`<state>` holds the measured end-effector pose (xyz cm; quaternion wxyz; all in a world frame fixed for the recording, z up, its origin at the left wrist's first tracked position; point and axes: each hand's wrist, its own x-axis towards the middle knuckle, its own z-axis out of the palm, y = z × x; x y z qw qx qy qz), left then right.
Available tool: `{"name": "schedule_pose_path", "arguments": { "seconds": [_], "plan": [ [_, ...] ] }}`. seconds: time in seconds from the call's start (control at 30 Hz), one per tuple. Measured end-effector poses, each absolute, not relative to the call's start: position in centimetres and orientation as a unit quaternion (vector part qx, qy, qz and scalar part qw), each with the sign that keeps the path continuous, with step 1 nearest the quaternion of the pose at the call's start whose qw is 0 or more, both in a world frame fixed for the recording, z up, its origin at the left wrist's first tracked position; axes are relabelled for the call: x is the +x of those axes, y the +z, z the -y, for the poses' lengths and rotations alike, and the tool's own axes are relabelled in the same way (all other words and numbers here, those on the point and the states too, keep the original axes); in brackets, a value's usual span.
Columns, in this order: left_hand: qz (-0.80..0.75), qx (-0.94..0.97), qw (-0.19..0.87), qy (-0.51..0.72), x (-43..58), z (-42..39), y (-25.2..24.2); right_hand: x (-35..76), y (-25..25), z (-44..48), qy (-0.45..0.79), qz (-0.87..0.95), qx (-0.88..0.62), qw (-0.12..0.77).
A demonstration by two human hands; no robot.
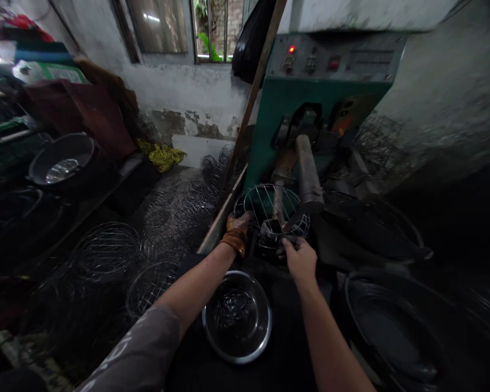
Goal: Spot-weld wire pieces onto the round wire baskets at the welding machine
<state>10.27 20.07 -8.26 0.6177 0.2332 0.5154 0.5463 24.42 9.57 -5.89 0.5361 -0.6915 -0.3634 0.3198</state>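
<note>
A round wire rack (253, 202) with parallel bars sits between the arms of a green welding machine (255, 147). My left hand (237, 231), in an orange-brown work glove, is closed on the rack's left rim. At the rack's near side, my right hand (300, 258) is pinched, its fingertips dark; whatever lies between them is too small and dark to make out. The thick upper metal arm (309, 174) of the machine reaches out above the rack. Below my hands is a shiny metal bowl (265, 335) with small bent metal pieces (232, 309) in it.
Finished-looking wire racks (106, 245) are heaped on the left floor. A wooden board (222, 215) stands left of the machine. Dark basins (392, 326) are at right, and a black pot (87, 158) is at left. A red lamp (292, 49) glows on the panel.
</note>
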Motion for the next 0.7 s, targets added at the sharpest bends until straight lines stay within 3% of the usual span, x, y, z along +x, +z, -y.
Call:
{"name": "schedule_pose_path", "arguments": {
  "seconds": [0.7],
  "plan": [
    [-0.538, 0.212, 0.626, 0.524, 10.7, -21.5, -9.0, 25.0, -6.1, -10.7, 0.287, 0.39, -0.729, 0.485]
  ]
}}
